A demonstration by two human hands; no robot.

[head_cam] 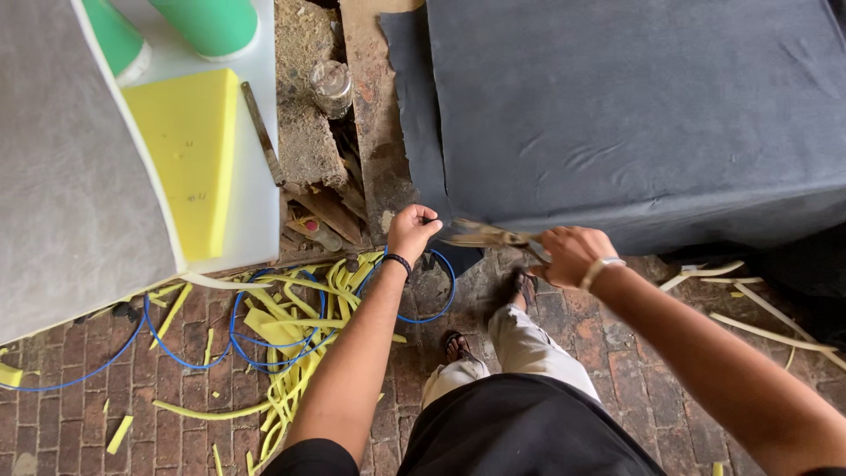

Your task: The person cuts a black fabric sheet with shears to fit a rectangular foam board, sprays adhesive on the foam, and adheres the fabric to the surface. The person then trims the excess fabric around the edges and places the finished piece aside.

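Dark fabric (634, 115): draped over block, edge pinched by left hand (411, 231) | shears (489, 236): gripped shut-fisted in right hand (571, 254), at fabric's lower edge | judged soft, limp; best held taut near cut.

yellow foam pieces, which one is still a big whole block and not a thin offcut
The yellow foam block lying on the white surface at upper left. It is a broad, thick slab, while the other yellow foam strips are narrow and scattered over the brick floor.

Brick floor (670, 370) lies open at right; yellow foam strips (291, 335) and blue cable (189, 357) clutter the left.
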